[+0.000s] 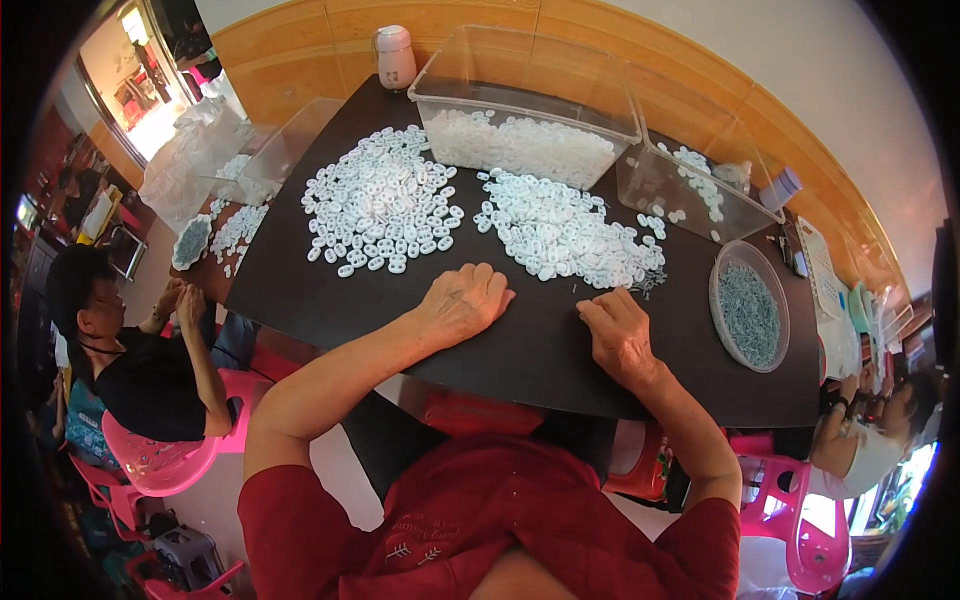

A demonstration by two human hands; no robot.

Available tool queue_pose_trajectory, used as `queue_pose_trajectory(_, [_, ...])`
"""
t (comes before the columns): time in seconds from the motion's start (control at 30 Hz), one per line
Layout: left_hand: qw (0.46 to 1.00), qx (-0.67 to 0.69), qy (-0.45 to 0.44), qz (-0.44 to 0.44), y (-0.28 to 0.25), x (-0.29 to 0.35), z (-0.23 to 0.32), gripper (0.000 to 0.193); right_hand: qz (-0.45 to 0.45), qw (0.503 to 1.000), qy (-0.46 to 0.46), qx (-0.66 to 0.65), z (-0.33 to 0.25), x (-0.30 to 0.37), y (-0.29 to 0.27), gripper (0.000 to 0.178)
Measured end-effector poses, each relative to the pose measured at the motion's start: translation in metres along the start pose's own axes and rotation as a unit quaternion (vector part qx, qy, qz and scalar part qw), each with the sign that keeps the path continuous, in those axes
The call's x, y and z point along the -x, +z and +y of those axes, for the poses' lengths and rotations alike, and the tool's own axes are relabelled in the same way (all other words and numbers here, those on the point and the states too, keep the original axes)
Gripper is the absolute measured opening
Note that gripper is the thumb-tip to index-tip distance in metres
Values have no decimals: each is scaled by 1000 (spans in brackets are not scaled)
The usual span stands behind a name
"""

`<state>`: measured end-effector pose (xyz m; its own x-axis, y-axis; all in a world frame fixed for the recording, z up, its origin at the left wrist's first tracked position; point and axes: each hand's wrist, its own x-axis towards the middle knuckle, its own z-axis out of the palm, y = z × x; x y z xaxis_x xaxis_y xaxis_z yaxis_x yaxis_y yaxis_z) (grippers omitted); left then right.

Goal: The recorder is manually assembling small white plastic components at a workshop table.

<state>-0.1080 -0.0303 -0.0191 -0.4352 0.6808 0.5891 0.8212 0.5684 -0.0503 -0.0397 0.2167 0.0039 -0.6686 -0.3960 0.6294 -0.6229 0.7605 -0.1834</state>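
My left hand point(465, 305) rests on the dark table with its fingers curled closed, just in front of a heap of small white oval plastic pieces with two holes point(385, 195). Its palm side is hidden, so what it may hold cannot be seen. On the right, my right hand point(620, 335) is also closed, knuckles up, close to a second heap of the white pieces point(560, 230). A few small grey screws point(652, 284) lie at that heap's edge, by my right fingers. Whether these fingers hold one is hidden.
A large clear bin point(520, 140) of white pieces stands behind the heaps, with a smaller clear bin point(690, 190) beside it. A round dish point(749, 306) of grey screws sits at the right. A pink bottle point(396, 57) stands at the back. A co-worker point(140, 350) sits at left.
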Motion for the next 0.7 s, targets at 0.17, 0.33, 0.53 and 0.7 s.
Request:
queue_pose_trajectory(0.17, [996,-6,72,43,1,-5,-19,21,-17,1000,-10,0,-1,-2,2,27])
queue_pose_trajectory(0.33, [993,-59,98,-4,-9,-1,-49,16,-13,1000,-16,0,-2,1,1,29])
queue_pose_trajectory(0.53, [986,-116,123,14,-20,-2,-64,9,-18,1000,-12,-2,-3,4,0,31])
queue_pose_trajectory(0.7, [990,-114,85,-23,-22,3,-73,14,-14,1000,-14,-2,-5,5,-2,29])
